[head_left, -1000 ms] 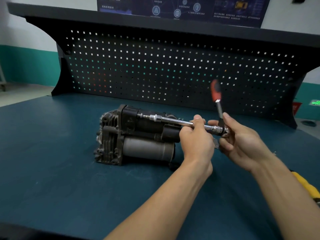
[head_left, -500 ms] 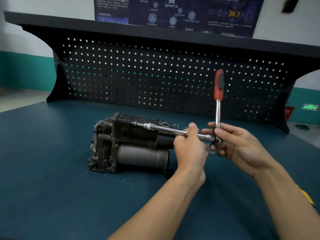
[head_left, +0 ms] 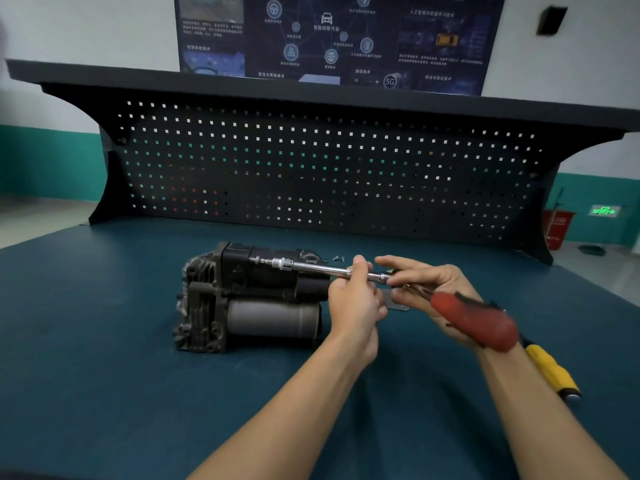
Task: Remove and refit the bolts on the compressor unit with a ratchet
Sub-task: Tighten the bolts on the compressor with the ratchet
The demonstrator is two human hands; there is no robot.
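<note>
Compressor (head_left: 249, 296) sits on the bench (head_left: 86, 341), a bit left of centre, finned end to the left. Ratchet (head_left: 474, 320) is coupled through a long extension (head_left: 318, 268) and socket (head_left: 282, 264) into a bolt high on the compressor's upper block; the bolt head is hidden by the socket. Left hand (head_left: 353, 299) is wrapped round the extension near its ratchet end, holding it roughly level. Right hand (head_left: 436, 282) grips the ratchet up by the head, fingers curled behind the shank, index finger stretched out on top. The red handle points down toward the camera across the right wrist and is blurred, so I read it as mid-swing. Step in hand: ratcheting one bolt, can't tell whether loosening or tightening. Small fasteners (head_left: 337, 258) lie on the bench just behind the extension, too small to identify; if they're bolts, removal is partly done. A thin metal plate (head_left: 394, 303) lies under the hands, and a yellow-handled tool (head_left: 550, 370) sits by the right forearm. Next move calls for the left hand to hold the extension square to the bolt axis while the right returns the handle and swings again, in short strokes since the handle is close to the forearm and bench. Risks: the long extension could let the socket cock off the head and round it, and nothing visible clamps the compressor, so it may shift under torque.
</note>
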